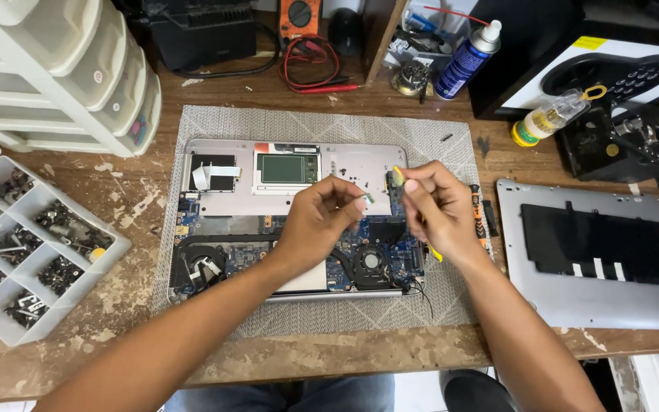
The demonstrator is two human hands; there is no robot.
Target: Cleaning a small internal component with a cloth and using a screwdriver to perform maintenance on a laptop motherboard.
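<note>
An opened silver laptop [223, 206] lies upside down on a grey mat [322, 122], its circuit board, two fans and touchpad back exposed. My left hand [318, 217] hovers over the board's middle, thumb and fingers pinched on a tiny part I cannot make out. My right hand [440, 210] is just to its right, over the laptop's right side, gripping a thin yellow-handled tool [398, 175] whose tip points up-left toward the left fingertips. The two hands nearly touch.
The laptop's removed bottom cover [596, 305] lies at right. A white screw organiser tray [32, 252] sits at left, plastic drawers [62, 69] behind it. A spray can [463, 61], small bottle [547, 120], multimeter [299, 15] with red leads and an orange-black screwdriver [478, 210] stand about.
</note>
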